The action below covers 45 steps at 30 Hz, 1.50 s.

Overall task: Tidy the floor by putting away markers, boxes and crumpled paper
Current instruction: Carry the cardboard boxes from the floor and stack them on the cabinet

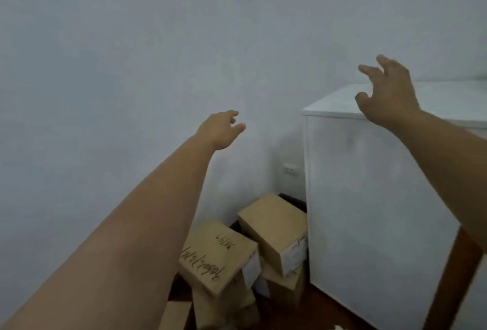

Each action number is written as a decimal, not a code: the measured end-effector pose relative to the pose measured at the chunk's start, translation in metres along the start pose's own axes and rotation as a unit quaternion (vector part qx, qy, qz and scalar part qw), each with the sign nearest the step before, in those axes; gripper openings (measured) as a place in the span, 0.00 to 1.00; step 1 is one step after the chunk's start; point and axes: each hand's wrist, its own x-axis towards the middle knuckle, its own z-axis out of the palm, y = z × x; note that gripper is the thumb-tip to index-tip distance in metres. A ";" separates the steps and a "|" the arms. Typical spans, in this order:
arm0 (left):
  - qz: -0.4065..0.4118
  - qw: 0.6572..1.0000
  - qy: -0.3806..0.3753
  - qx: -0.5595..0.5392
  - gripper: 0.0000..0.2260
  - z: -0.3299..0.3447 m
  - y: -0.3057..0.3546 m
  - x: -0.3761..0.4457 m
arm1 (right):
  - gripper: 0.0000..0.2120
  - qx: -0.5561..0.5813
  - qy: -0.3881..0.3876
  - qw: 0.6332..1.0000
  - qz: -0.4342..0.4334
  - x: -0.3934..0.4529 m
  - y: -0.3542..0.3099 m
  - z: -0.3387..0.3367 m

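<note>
Several brown cardboard boxes are piled in the corner on the floor. One with dark handwriting (218, 256) lies tilted on top at the left. Another with a white label (275, 232) leans against the white cabinet. My left hand (221, 129) is stretched out high above the pile, fingers relaxed, holding nothing. My right hand (387, 89) hovers over the cabinet's top corner with its fingers spread and empty. No markers or crumpled paper can be made out, apart from a small white scrap (340, 327) at the bottom edge.
A white cabinet (369, 197) stands at the right, its top at the height of my right hand. A pale wall (131, 66) fills the left and back. Dark brown floor (324, 303) shows between the boxes and the cabinet. A wall socket (290, 170) sits low in the corner.
</note>
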 end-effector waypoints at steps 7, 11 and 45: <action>-0.234 0.970 -0.021 -0.056 0.27 -0.023 -0.224 -0.127 | 0.28 0.064 -0.211 0.973 -0.062 -0.051 -0.147 0.177; -0.323 0.944 -0.029 -0.069 0.26 -0.015 -0.319 -0.197 | 0.28 0.085 -0.323 0.939 -0.084 -0.110 -0.227 0.275; -0.672 0.677 -0.232 -0.190 0.51 0.317 -0.594 -0.461 | 0.06 0.230 -0.671 0.487 0.510 -0.578 -0.274 0.598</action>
